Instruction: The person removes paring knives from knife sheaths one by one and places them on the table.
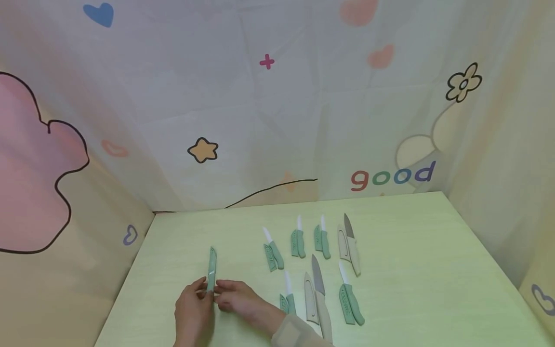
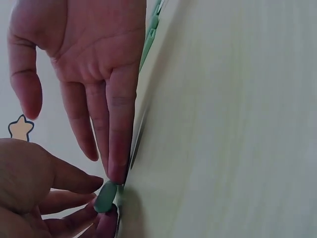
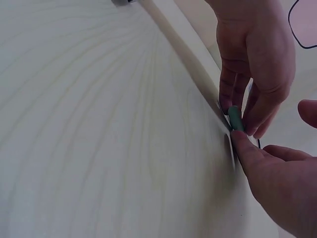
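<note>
At the left of the table my left hand (image 1: 192,308) pinches the lower end of a slim green knife (image 1: 212,265). The knife points away from me, and no white blade shows on it. My right hand (image 1: 243,300) reaches in from the right, its fingers extended and the fingertips beside the knife. In the left wrist view, the rounded green handle end (image 2: 105,197) sits between left thumb and fingers, while the right hand (image 2: 99,59) has straight fingers close against it. The right wrist view has the right fingertips meeting the green handle (image 3: 235,118).
Right of my hands lie several knives with green handles and white blades, such as one knife (image 1: 277,255), green sheaths beside them. Two beige-handled knives (image 1: 321,299) with grey blades lie among them, each beside a beige sheath (image 1: 310,299). A printed curtain (image 1: 277,106) hangs behind the table (image 1: 425,270).
</note>
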Demonstrator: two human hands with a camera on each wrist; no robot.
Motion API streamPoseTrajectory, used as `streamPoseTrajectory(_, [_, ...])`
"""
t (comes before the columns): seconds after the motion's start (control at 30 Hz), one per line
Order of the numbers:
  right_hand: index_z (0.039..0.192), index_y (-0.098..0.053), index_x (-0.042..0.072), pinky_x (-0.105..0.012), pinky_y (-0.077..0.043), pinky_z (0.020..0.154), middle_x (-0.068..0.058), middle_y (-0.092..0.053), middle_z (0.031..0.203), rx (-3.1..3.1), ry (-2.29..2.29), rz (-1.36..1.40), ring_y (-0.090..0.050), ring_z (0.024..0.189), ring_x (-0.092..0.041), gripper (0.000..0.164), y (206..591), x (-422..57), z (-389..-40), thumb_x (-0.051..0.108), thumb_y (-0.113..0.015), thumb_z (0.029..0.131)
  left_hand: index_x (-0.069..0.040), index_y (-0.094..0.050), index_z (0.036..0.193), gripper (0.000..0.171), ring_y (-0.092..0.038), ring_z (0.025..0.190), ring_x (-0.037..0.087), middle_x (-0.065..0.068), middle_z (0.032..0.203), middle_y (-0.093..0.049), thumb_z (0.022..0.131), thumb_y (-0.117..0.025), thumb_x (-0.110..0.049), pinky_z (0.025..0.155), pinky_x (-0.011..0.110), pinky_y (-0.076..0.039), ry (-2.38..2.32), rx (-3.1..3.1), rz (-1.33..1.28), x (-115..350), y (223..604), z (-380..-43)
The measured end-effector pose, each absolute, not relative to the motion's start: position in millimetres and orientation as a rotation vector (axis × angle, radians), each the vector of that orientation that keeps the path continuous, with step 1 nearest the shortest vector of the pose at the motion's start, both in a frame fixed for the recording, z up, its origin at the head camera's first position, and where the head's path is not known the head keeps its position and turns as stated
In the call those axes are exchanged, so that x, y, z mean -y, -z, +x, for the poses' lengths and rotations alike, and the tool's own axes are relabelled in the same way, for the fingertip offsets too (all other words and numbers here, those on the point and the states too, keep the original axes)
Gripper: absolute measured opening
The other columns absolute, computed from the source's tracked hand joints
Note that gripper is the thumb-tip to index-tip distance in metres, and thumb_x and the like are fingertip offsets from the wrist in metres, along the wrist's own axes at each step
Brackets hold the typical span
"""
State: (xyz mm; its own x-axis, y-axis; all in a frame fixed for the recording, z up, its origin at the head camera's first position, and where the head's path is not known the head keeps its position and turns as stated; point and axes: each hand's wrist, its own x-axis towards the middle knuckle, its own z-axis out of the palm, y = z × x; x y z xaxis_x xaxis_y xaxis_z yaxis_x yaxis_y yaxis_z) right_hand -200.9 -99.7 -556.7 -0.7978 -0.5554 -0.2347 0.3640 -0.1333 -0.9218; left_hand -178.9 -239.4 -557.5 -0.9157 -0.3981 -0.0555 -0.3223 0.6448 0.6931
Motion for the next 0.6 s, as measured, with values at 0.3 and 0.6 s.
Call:
streamPoseTrajectory(0.3, [0.135, -0.045, -0.012, -0.035, -0.054, 0.091, -0.023, -0.057, 0.129, -1.521, 2.047, -0.201, -0.060, 0.105, -0.024, 0.057, 563.0, 94.1, -201.2, -0.004, -0.056, 0.079, 0.002, -0.054, 0.132, 0.048, -0.065, 0.095, 0.027, 0.021, 0.114, -0.063, 0.086, -0.067, -0.003, 0.074, 0.041, -0.060, 1.312, 2.648, 0.614, 238.2, 558.0, -179.9])
streamPoseTrajectory(0.6, [0.133, -0.048, -0.011, -0.041, -0.056, 0.087, -0.023, -0.060, 0.126, -1.571, 2.090, -0.221, -0.063, 0.098, -0.024, 0.049, 559.9, 87.0, -198.3, -0.003, -0.059, 0.086, 0.001, -0.053, 0.133, 0.055, -0.066, 0.092, 0.025, 0.023, 0.116, -0.064, 0.082, -0.071, -0.001, 0.072, 0.037, -0.060, 1.458, 2.566, 0.606, 231.8, 554.4, -178.2])
